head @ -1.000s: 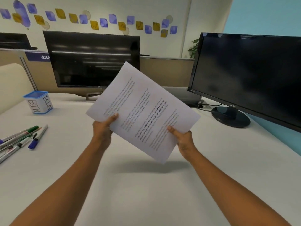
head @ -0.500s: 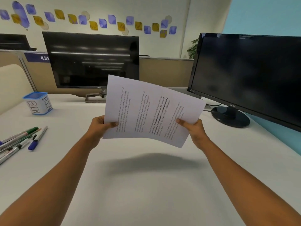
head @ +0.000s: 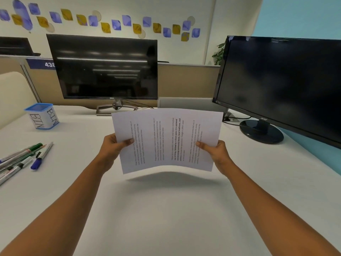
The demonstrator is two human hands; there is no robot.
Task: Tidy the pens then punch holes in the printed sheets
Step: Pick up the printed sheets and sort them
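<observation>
I hold the printed sheets [head: 166, 141] sideways above the white desk [head: 166, 209], their text lines running vertically. My left hand [head: 114, 146] grips the left short edge, thumb on top. My right hand [head: 214, 150] grips the right short edge the same way. The paper bows slightly upward in the middle and casts a shadow below. Several pens [head: 24, 157] lie loose on the desk at the far left, one with a blue cap. A small blue-rimmed cup labelled BIN [head: 43, 116] stands behind them. No hole punch is in view.
A Dell monitor [head: 105, 67] stands at the back centre. A larger black monitor [head: 280, 85] on a round base [head: 262, 132] fills the right side, with cables beside it. A partition runs behind the desk.
The sheets have turned from a tilted, raised pose to level and sideways, and have come lower toward the desk. Both hands keep their grip on the edges.
</observation>
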